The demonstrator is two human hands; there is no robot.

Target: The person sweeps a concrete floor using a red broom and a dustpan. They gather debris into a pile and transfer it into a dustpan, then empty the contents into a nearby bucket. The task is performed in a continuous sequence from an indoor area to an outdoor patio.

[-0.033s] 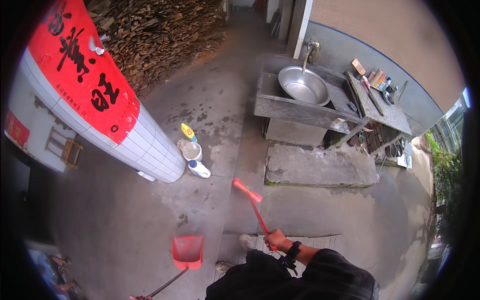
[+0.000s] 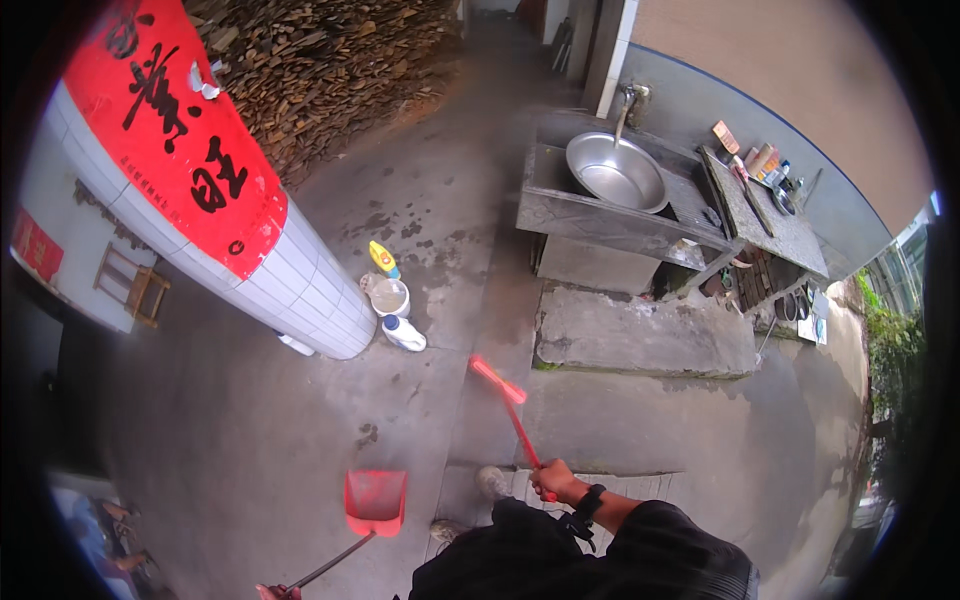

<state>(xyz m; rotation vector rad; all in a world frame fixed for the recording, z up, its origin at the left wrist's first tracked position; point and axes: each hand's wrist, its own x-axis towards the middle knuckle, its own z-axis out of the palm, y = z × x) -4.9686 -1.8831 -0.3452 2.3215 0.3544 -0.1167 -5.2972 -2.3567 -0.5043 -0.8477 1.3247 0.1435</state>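
Note:
My right hand, with a dark band on its wrist, is closed round the handle of a red broom. The broom reaches forward from my feet, its narrow head over the concrete floor. At the lower edge my left hand is only partly visible, wrapped round the dark handle of a dustpan. The red pan lies ahead of that hand, left of my shoes, its wide mouth facing away from me. No debris can be made out in the pan.
A white-tiled pillar with a red banner stands ahead left. Beside it are a white bucket, a yellow bottle and a white bottle. A stone sink holds a metal basin; a concrete step lies before it.
The view has shifted slightly, and a little more of my left hand shows. Both hands keep their hold on the broom and the dustpan.

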